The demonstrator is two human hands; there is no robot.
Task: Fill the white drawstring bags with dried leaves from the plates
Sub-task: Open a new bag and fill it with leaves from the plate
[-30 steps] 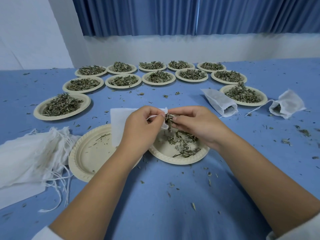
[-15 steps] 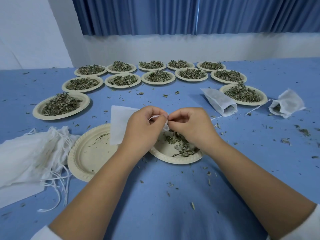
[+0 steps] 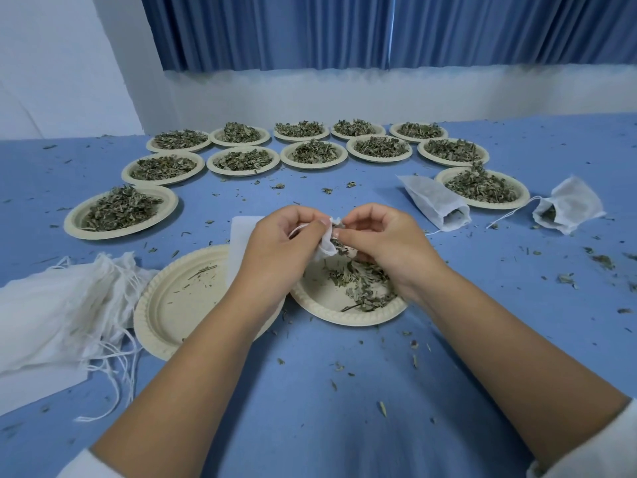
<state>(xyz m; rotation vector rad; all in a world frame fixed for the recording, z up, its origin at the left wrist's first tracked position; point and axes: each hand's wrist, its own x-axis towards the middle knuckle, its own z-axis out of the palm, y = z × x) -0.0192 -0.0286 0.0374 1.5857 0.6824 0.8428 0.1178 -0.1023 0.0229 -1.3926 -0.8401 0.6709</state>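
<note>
The white drawstring bag is held up over a plate near the front edge of the surface, between the two hands. Its mouth is turned to the right and its flat body is partly hidden behind the left hand. The fingers of this hand are curled, and the rim of the bag, with what seems to be its string, is pinched between thumb and forefinger. The fingers of the right hand are curled as well, with the fingertips brought together at the mouth, where dried leaves are seen. A pinch of leaves is judged to be held there. Whether the cloth edge is also caught cannot be told.

The bag is judged to be very light, thin and limp, so its mouth will not be kept open by itself. It is best taken at the hem of the mouth, where the string gives a firmer edge, not at the loose body. The leaves are judged light, dry and brittle. They are easily crushed or spilled, as the many crumbs on the surface suggest, so small, gentle pinches are advised.

Two filled bags lie to the right.
</note>
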